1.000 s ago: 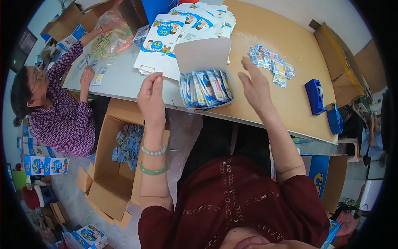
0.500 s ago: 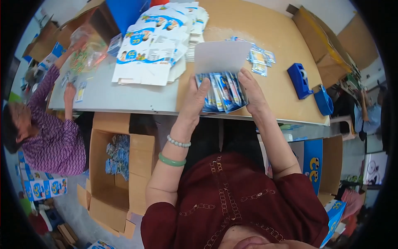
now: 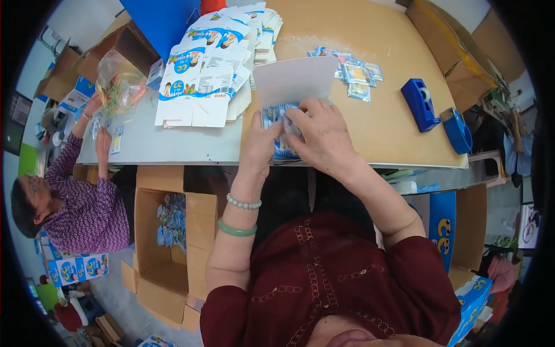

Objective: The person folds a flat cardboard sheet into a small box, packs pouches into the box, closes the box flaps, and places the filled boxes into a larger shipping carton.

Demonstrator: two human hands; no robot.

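A small white carton (image 3: 292, 81) with its flap raised stands at the near edge of the table. Blue-and-white sachets (image 3: 285, 151) fill it, partly hidden by my hands. My left hand (image 3: 258, 141) is closed round the carton's left side, its thumb over the rim. Reaching across from the right, my right hand (image 3: 325, 134) has its fingers bent over the sachets and its thumb tucked in among them. The fingertips are slightly blurred. More flat sachets (image 3: 359, 75) lie in a loose pile just beyond the carton.
Flattened printed cartons (image 3: 196, 87) are stacked at the left. Blue tape dispensers (image 3: 421, 105) sit near the right edge. An open cardboard box (image 3: 162, 272) with blue sachets stands below the table. A co-worker (image 3: 87, 214) handles small items beside a clear bag (image 3: 121, 81) at far left.
My right hand has left the carton's right side and come over onto the sachets. The sachets, upright before, now look flatter. The carton has shifted slightly left.
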